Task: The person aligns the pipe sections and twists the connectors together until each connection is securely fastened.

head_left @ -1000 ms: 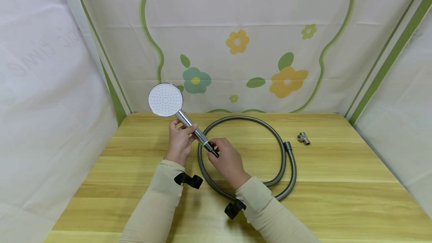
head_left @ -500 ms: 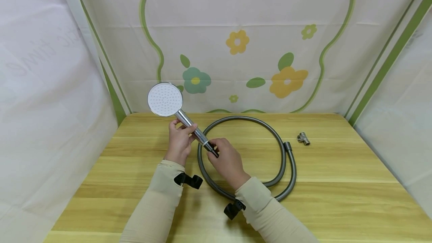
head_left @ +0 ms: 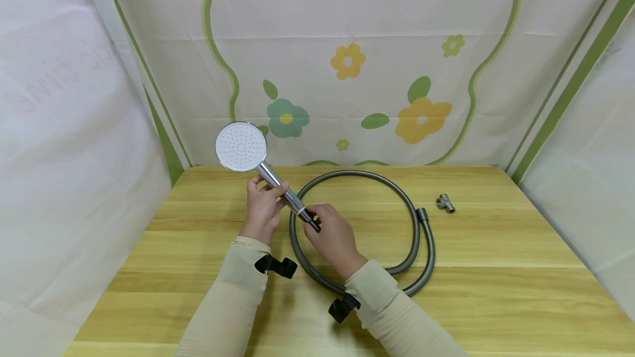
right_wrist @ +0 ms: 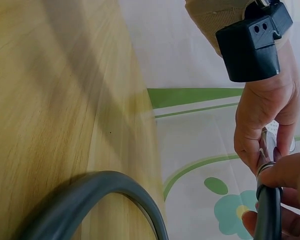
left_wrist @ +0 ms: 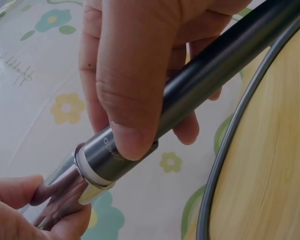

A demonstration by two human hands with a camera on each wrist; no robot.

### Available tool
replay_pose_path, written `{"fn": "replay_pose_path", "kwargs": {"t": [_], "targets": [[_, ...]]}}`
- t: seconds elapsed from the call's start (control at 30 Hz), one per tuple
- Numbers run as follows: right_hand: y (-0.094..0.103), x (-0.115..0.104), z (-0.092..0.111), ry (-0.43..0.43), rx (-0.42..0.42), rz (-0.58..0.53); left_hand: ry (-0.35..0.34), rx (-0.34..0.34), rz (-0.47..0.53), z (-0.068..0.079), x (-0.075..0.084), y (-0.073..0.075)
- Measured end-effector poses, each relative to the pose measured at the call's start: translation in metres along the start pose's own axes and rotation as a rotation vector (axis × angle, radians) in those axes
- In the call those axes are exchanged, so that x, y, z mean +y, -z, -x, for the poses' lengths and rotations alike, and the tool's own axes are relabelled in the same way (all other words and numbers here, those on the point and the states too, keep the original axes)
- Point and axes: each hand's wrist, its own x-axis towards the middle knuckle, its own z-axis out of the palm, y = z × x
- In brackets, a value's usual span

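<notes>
My left hand (head_left: 262, 208) grips the chrome handle of a round shower head (head_left: 241, 146), its white nozzle face turned towards me. My right hand (head_left: 332, 236) pinches the dark end fitting (left_wrist: 102, 155) of a grey shower hose (head_left: 418, 233) at the handle's lower end. In the left wrist view a white ring (left_wrist: 90, 172) shows between the chrome and the fitting, which carries printed letters. The handle slants down to the right, held above the table. From the right hand the hose loops over the wood, and its other end (head_left: 423, 214) lies loose at the right.
On the wooden table (head_left: 496, 291), a small metal tee fitting (head_left: 446, 203) lies right of the hose. White cloth walls with printed flowers stand at the back and both sides. Each wrist carries a black camera (head_left: 276, 266).
</notes>
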Motion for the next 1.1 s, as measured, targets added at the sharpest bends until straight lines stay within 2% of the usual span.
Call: {"fn": "replay_pose_path", "kwargs": {"t": [0.57, 1.1], "targets": [[-0.0014, 0.0018, 0.0013, 0.043, 0.03, -0.009, -0.01, -0.005, 0.005, -0.0003, -0.0002, 0.0006], [0.0006, 0.0, 0.0012, -0.02, -0.032, -0.039, -0.006, -0.016, 0.006, 0.0, -0.0001, 0.0014]]}}
